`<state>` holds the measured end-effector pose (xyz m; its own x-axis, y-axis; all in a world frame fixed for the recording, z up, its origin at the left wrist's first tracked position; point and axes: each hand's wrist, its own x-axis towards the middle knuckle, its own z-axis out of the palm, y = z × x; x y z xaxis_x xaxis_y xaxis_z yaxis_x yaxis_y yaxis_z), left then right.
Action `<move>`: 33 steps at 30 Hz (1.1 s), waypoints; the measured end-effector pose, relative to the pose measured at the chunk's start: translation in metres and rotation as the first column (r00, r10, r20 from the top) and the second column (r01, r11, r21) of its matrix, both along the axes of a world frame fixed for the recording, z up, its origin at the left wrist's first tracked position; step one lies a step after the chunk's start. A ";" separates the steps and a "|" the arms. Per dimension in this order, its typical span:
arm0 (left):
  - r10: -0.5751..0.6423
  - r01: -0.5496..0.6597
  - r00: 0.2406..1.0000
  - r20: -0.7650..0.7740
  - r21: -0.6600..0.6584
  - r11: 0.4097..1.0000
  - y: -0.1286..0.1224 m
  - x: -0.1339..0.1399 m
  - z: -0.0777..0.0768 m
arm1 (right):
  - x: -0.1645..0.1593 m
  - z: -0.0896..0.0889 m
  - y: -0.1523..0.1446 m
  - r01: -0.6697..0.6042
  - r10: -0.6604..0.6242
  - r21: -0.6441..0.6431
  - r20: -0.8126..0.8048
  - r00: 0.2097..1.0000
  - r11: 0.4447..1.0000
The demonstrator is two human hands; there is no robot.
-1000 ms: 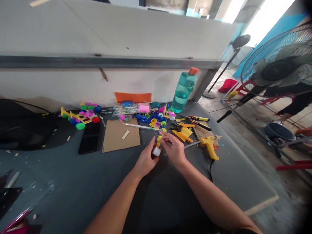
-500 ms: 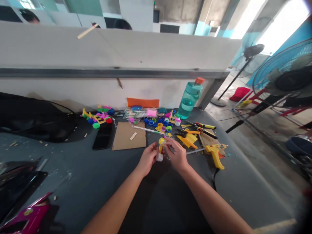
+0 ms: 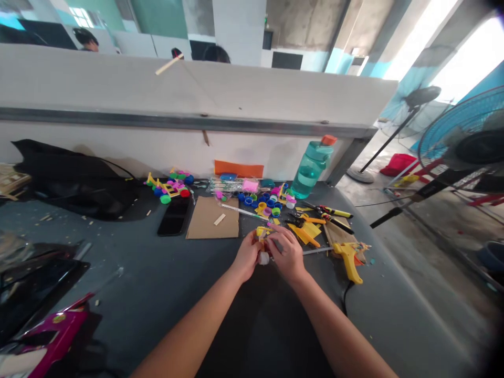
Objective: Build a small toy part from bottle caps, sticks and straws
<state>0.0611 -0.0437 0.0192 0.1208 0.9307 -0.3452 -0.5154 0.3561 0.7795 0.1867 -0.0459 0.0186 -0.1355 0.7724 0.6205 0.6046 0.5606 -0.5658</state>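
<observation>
1. I see the left hand (image 3: 247,258) pinching a small yellow piece (image 3: 262,231) — a white cap (image 3: 263,258) shows just below the fingertips.
2. The right hand (image 3: 288,253) bends its fingers close against the yellow piece; I cannot tell whether they grip it.
3. Beyond both hands' fingers I see a cluster of bottle caps (image 3: 266,212).
4. Left of the fingers lies a cardboard sheet (image 3: 205,218); to their right — a yellow glue gun (image 3: 348,259).
</observation>
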 end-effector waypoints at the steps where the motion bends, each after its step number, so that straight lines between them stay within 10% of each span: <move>1: 0.010 -0.010 1.000 -0.003 0.001 1.000 0.000 0.001 -0.003 | 0.001 0.000 0.001 0.007 -0.008 0.023 0.021 1.000 1.000; 33: 0.116 -0.108 0.992 -0.050 0.130 0.986 0.014 0.005 -0.030 | 0.000 -0.003 0.006 0.069 -0.084 0.088 0.191 0.978 0.994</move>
<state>0.0663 -0.0295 -0.0104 -0.0033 0.9740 -0.2266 -0.4997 0.1947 0.8441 0.1863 -0.0394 0.0155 -0.2018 0.7340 0.6485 0.7412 0.5472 -0.3887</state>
